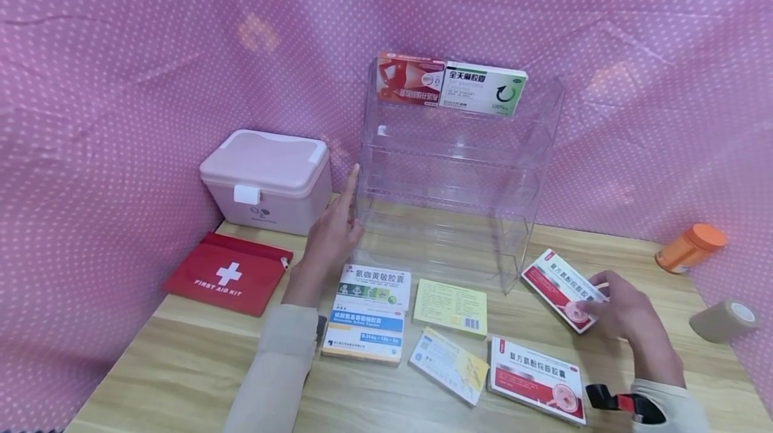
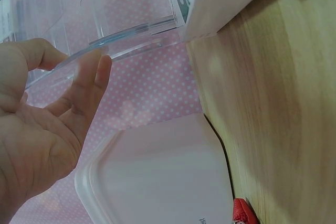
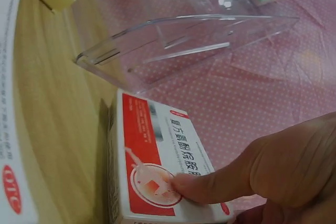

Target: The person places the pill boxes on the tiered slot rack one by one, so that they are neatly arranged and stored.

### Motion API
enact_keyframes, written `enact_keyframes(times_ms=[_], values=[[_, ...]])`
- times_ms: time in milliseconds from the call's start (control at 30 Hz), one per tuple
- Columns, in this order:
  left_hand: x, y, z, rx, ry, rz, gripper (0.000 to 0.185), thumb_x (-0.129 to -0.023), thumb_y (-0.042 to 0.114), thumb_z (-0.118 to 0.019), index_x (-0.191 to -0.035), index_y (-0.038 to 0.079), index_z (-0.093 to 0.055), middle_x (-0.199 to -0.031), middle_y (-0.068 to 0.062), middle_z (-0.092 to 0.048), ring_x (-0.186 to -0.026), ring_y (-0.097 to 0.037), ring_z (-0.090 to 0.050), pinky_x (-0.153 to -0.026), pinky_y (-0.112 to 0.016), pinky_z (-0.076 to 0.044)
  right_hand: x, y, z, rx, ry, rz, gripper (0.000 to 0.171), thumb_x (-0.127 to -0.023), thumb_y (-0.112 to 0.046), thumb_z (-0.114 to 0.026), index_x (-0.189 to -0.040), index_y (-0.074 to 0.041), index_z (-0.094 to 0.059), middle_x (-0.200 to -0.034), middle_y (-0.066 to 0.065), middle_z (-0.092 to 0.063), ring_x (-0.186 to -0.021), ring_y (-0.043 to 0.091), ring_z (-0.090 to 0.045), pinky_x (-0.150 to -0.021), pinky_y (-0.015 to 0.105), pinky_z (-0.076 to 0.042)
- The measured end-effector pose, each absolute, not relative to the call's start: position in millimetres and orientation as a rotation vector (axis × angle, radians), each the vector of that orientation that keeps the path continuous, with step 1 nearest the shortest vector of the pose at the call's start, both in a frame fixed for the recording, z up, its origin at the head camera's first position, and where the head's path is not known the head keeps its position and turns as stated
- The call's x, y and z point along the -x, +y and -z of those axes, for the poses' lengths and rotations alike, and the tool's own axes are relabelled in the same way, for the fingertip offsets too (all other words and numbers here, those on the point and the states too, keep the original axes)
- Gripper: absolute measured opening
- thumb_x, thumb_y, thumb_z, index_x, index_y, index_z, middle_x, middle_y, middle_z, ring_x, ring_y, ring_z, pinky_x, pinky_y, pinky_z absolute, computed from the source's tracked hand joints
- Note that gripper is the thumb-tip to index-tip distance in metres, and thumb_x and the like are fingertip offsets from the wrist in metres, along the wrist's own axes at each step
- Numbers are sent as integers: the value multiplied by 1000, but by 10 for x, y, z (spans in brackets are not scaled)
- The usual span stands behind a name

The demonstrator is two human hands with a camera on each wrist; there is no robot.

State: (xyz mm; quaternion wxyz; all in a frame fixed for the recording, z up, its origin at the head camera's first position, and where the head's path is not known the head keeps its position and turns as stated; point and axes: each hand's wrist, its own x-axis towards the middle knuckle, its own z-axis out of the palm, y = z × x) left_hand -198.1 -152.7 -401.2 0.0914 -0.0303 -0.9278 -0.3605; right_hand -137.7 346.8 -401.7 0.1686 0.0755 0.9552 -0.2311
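A clear acrylic tiered rack [image 1: 459, 181] stands on the table. My left hand [image 1: 331, 235] pinches its left side panel between thumb and fingers, seen closely in the left wrist view with the panel's edge [image 2: 121, 34]. At the right my right hand [image 1: 628, 309] holds a red and white medicine box [image 1: 564, 291]. The thumb lies on the box's printed face in the right wrist view; the other fingers are mostly hidden. On the top tier sit a red medicine box [image 1: 410, 80] and a white and green medicine box [image 1: 483, 88].
In front lie stacked white and blue boxes [image 1: 365, 325], a yellow-green box [image 1: 449, 307], a yellow and white box [image 1: 449, 366] and another red and white box [image 1: 537, 379]. Left are a pink case [image 1: 266, 181] and red pouch [image 1: 229, 275]; right, an orange bottle [image 1: 690, 248] and beige roll [image 1: 721, 321].
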Motion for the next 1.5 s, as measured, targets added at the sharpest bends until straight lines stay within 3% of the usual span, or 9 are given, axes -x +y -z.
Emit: enact_keyframes(times_ms=[233,433,533,667,800,867,1100,1300,1500], values=[[1960,-1548,4022,85,-2754,1075,119,-99,4,-69,-162,64,13,-164,-11,-52,-104,-32,-64,-82,-47,-58,1318,3469,3846,-110,2992,645,43,-100,-11,-68,-139,4,-60,-131,41,-61,-115,60,-60,-84,64,-51],[1968,-1545,4044,103,-2727,1091,121,-98,2,-69,-162,65,12,-163,-11,-53,-108,-33,-65,-87,-51,-60,1188,3470,3636,-257,3190,760,42,-103,-13,-67,-140,6,-60,-135,41,-62,-114,58,-62,-74,42,-45],[1977,-1528,4048,116,-2722,1090,121,-97,2,-70,-163,64,11,-158,-12,-57,-107,-32,-65,-87,-50,-61,1134,3487,3476,-352,3318,817,42,-101,-12,-70,-139,6,-63,-132,41,-64,-89,14,-70,-72,27,-41],[1975,-1508,4040,106,-2735,1087,122,-98,3,-70,-162,65,13,-154,-13,-59,-105,-31,-65,-85,-49,-60,1107,3386,3221,-484,3489,1009,39,-97,-8,-75,-134,5,-70,-114,13,-73,-76,-30,-31,-64,-2,-32],[1969,-1514,4025,98,-2739,1086,120,-98,4,-69,-161,65,13,-157,-13,-57,-109,-33,-65,-89,-53,-60,1191,3131,2983,-459,3633,1255,37,-93,-6,-80,-130,0,-75,-100,-31,-44,-89,-27,-35,-80,-4,-30],[1972,-1518,4025,93,-2740,1083,120,-99,4,-68,-162,65,13,-158,-13,-56,-111,-33,-64,-90,-54,-60,1280,2983,2872,-419,3647,1322,36,-93,-7,-81,-129,-3,-77,-99,-32,-32,-96,-24,-36,-86,0,-34],[1959,-1532,4029,109,-2725,1078,119,-98,3,-68,-163,64,11,-148,-14,-62,-100,-31,-65,-82,-49,-60,1701,2465,2609,-203,3516,1553,33,-94,-4,-79,-127,0,-77,-101,-25,-37,-107,-13,-55,-89,3,-48],[1977,-1521,4018,105,-2734,1090,122,-97,4,-71,-161,66,12,-157,-13,-57,-120,-34,-66,-94,-55,-61,2019,2077,2559,23,3470,1869,26,-91,0,-81,-117,5,-78,-99,-19,-44,-102,-8,-63,-90,6,-55],[1979,-1516,4020,75,-2750,1075,122,-97,4,-72,-161,67,13,-164,-10,-52,-127,-35,-65,-98,-57,-61,2340,1781,2575,238,3343,2077,24,-92,6,-76,-116,10,-74,-101,-13,-45,-106,12,-72,-100,19,-59]])
